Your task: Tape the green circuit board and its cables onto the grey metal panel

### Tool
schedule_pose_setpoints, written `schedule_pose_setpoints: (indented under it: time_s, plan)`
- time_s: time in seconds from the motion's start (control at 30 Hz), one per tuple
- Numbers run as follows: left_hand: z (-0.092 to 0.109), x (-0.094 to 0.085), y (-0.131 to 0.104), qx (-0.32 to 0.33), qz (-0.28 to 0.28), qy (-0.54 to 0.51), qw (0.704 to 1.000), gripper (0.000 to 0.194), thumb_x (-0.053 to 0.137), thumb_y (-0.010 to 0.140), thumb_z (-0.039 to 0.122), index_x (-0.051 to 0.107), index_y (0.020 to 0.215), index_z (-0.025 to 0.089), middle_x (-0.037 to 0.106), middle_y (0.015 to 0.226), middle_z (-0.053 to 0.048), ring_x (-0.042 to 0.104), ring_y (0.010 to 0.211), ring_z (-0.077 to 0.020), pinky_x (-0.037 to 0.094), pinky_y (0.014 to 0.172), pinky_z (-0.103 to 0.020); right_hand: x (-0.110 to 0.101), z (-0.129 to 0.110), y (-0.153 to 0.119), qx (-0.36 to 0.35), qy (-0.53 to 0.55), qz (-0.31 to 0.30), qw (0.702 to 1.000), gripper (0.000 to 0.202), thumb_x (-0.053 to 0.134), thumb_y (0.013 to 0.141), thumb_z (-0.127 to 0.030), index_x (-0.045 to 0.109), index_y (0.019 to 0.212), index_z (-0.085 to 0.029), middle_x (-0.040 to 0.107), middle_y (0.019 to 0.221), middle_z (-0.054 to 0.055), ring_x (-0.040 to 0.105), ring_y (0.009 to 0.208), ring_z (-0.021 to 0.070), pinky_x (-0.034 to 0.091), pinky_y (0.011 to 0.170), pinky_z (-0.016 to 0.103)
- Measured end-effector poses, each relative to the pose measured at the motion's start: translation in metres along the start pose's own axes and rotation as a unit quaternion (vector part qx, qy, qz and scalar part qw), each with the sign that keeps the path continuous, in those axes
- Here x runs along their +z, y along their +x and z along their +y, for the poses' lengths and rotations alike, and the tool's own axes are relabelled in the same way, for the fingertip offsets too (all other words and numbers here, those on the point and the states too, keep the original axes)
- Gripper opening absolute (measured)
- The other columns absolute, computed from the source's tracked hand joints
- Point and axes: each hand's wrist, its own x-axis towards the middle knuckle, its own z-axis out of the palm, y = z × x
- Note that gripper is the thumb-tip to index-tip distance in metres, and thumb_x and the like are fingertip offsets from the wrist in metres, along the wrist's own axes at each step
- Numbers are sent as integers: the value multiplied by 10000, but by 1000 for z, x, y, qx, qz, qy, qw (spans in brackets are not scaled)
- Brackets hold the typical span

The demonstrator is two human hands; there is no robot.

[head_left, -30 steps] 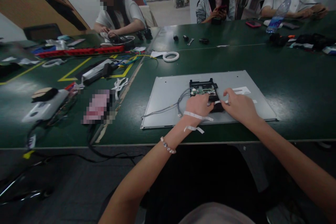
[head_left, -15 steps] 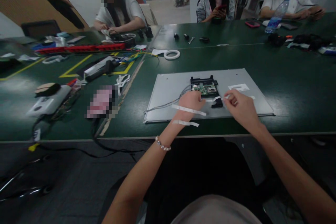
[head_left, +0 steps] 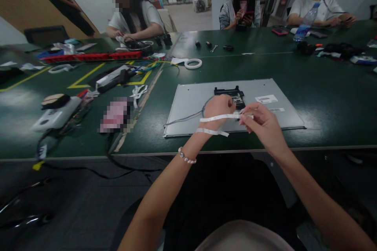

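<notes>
A flat grey display panel (head_left: 188,100) lies on the table with a black bracket (head_left: 226,90) on its back. My left hand (head_left: 219,106) is over the panel, curled closed beside the bracket; its fingertips are hidden. One strip of white tape (head_left: 219,117) clings to the back of this hand, and a second tape strip (head_left: 212,131) crosses the wrist. My right hand (head_left: 262,123) pinches the right end of the upper strip. The circuit board in the bracket is mostly covered by my left hand. Grey cables (head_left: 188,116) run left across the panel.
A roll of white tape (head_left: 193,63) lies beyond the panel. To the left are a pink item (head_left: 114,115), a white device (head_left: 57,113) and a red power strip (head_left: 94,55). A water bottle (head_left: 306,22) stands far right. Three people sit across the table.
My right hand has moved left and slightly down, from a short strip at the bracket's lower edge to the tape on my left hand. My left hand has shifted slightly up and right.
</notes>
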Motion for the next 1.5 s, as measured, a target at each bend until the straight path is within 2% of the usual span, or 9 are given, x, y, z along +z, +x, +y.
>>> schedule_pose_setpoints:
  time_s: [0.13, 0.2, 0.37, 0.5, 0.57, 0.73, 1.07, 1.23, 1.5]
  plan:
    - [-18, -10, 6, 47, -119, -160, 979, 266, 497, 848, 292, 585, 634, 163, 586, 551, -9, 515, 496, -90, 422, 552, -228, -30, -3, 27, -18, 49, 81, 995, 141, 629, 798, -284, 565, 909, -225, 609, 736, -28, 506, 565, 65, 379, 499, 198]
    - [-28, -15, 18, 51, -139, -247, 958, 265, 481, 865, 291, 570, 651, 162, 571, 544, 5, 501, 471, -74, 414, 520, -208, -44, 7, 47, 18, 51, 99, 994, 150, 630, 785, -285, 579, 913, -225, 629, 780, -16, 535, 604, 72, 381, 507, 197]
    - [-49, -8, 70, 17, 25, -281, 959, 131, 471, 831, 164, 588, 774, 154, 658, 693, -16, 578, 554, -86, 463, 570, -208, -56, 46, 95, 110, 6, 63, 992, 215, 611, 778, -334, 614, 949, -204, 682, 977, 41, 629, 796, 124, 411, 582, 213]
    - [-54, 8, 96, 55, 117, -208, 970, 214, 437, 854, 118, 636, 919, 158, 712, 876, -40, 662, 818, -138, 501, 780, -254, -49, 65, 115, 115, -26, 38, 992, 249, 579, 786, -352, 625, 971, -192, 692, 983, 51, 637, 811, 138, 402, 586, 218]
    - [-53, 14, 97, 91, 114, -168, 975, 261, 415, 905, 168, 629, 1054, 157, 708, 1031, -61, 649, 969, -158, 482, 887, -280, -46, 71, 118, 118, -29, 30, 992, 254, 573, 785, -350, 625, 973, -187, 696, 974, 55, 636, 796, 138, 390, 570, 215]
    - [-54, 25, 87, 181, 8, -51, 982, 438, 262, 996, 324, 495, 1309, 124, 558, 1343, -100, 514, 1240, -186, 376, 1059, -339, -43, 81, 118, 120, -57, 3, 991, 261, 568, 784, -329, 616, 986, -170, 699, 976, 73, 647, 817, 157, 391, 553, 223]
    - [-55, 30, 78, 145, -68, 26, 987, 499, 149, 1006, 365, 510, 1285, 162, 571, 1327, -98, 507, 1241, -199, 224, 1130, -470, -44, 84, 117, 75, -203, 8, 976, 221, 512, 817, -295, 637, 942, -161, 688, 769, 40, 641, 706, 144, 479, 702, 289]
    - [-53, 29, 77, 135, -55, 12, 989, 474, 175, 1003, 364, 429, 1363, 189, 490, 1413, -77, 437, 1311, -186, 200, 1146, -439, -42, 80, 118, 91, -147, 20, 985, 221, 554, 794, -310, 622, 942, -160, 688, 784, 47, 631, 698, 140, 449, 603, 250]
    - [-57, 30, 81, 85, 65, -26, 994, 484, 176, 1007, 329, 382, 1389, 115, 462, 1431, -106, 412, 1329, -179, 256, 1128, -386, -37, 67, 119, 39, 1, 73, 997, 256, 619, 788, -347, 613, 972, -170, 689, 937, 64, 585, 724, 104, 371, 545, 211]
